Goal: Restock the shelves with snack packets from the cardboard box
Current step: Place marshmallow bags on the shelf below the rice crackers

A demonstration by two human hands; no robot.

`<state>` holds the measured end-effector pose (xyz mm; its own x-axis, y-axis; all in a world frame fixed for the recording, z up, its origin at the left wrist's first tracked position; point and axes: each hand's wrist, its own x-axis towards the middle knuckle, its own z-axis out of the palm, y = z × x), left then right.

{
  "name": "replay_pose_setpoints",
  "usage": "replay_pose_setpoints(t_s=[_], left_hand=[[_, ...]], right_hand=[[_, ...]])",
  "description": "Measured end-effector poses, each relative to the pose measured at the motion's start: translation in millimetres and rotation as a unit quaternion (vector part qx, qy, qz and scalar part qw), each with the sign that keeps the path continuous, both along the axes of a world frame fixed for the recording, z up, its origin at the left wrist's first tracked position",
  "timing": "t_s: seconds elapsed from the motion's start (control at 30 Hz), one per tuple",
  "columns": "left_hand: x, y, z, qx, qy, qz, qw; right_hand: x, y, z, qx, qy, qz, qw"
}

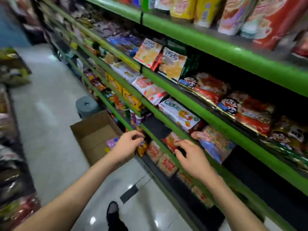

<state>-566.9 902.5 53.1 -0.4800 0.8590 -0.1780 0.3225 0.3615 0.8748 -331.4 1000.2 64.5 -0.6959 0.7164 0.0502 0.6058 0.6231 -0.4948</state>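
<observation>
Here, cardboard box point(93, 134) sits beside hands point(160, 150).

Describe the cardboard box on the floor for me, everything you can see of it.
The cardboard box is plain brown, open at the top, and sits on the pale tiled floor against the foot of the green shelves. Its inside looks mostly empty; a pink packet and a bit of yellow show at its near right corner. The left hand hides that corner. A grey stool stands just behind it.
</observation>
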Motion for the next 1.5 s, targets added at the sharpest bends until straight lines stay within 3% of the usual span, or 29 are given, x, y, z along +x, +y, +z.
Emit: replay_pose_setpoints(t_s=[0.17,0.43,0.67,0.97,1.27,1.4,1.5], left_hand=[[-113.9,-45.9,-47.4,-0.047,-0.077,0.1,0.991],[-269.1,-83.4,-105.9,-0.087,-0.193,0.264,0.941],[-337.2,-41.3,-151.9,-0.122,-0.26,0.298,0.91],[-406.0,41.2,-234.6,-0.206,-0.325,0.338,0.859],[-464.8,106.9,-376.5,-0.268,-0.407,0.329,0.808],[-488.3,136.8,-480.3,-0.288,-0.442,0.326,0.785],[-503.1,159.2,-574.7,-0.325,-0.432,0.287,0.791]], right_hand=[[-128.3,4.3,-39.8,-0.076,-0.03,0.05,0.995],[-312.8,4.7,-110.7,-0.221,-0.076,0.079,0.969],[-401.7,43.7,-150.8,-0.288,-0.112,0.083,0.948],[-504.3,137.3,-252.1,-0.37,-0.2,0.081,0.904],[-570.2,190.4,-354.2,-0.429,-0.276,0.003,0.86],[-593.6,203.7,-447.8,-0.428,-0.275,-0.055,0.859],[-603.7,212.0,-539.6,-0.418,-0.282,-0.1,0.858]])
